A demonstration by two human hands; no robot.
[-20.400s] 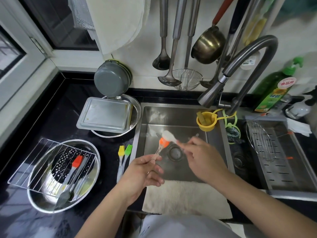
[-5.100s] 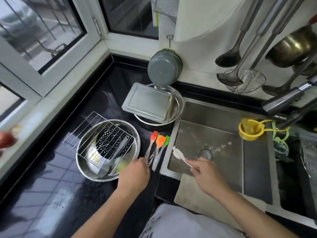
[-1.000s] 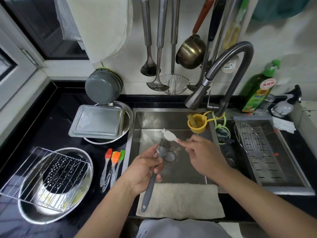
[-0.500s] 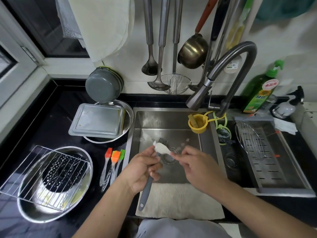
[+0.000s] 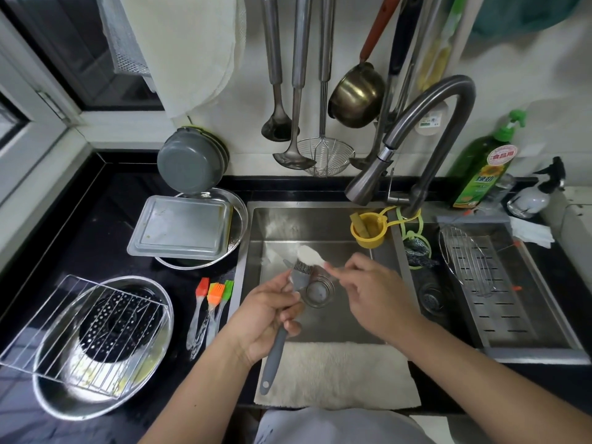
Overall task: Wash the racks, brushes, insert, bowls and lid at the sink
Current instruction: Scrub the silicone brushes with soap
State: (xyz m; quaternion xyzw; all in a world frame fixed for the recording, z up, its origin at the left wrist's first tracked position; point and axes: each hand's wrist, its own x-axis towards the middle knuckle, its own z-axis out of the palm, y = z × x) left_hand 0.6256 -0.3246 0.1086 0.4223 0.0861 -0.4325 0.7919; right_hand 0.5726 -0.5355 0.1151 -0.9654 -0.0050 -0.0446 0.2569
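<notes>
- The left hand (image 5: 267,315) grips the grey brush (image 5: 286,318) by its handle, fingers and thumb curled round it just below the bristles, head pointing up over the sink (image 5: 320,219).
- The right hand (image 5: 373,294) pinches the handle of a white scrubber (image 5: 310,255) between thumb and fingers; the other fingers look loosely curled. The scrubber's head sits just above the grey bristles, touching or nearly so; I cannot tell which.
- Step in hand, as I judge it: scrubbing the grey brush's bristles over the basin. The tap (image 5: 413,136) shows no running water.
- 3 brushes (image 5: 211,302), red, orange and green, lie side by side on the counter between the sink and the big bowl (image 5: 150,373).
- That bowl holds a perforated insert (image 5: 121,322) with a wire rack (image 5: 77,331) resting across the rim.
- Behind it, a flat metal lid (image 5: 182,230) sits on a second bowl (image 5: 238,216).
- Another rack (image 5: 467,261) lies in the drainer to the right of the sink.
- Next move, I think: work the scrubber through the bristles, turn the brush in the left hand to reach the other side, then rinse it under the tap.
- The bowls, insert, lid and left rack look unwashed, with yellowish smears on the big bowl and lid, so much of the task seems to remain.
</notes>
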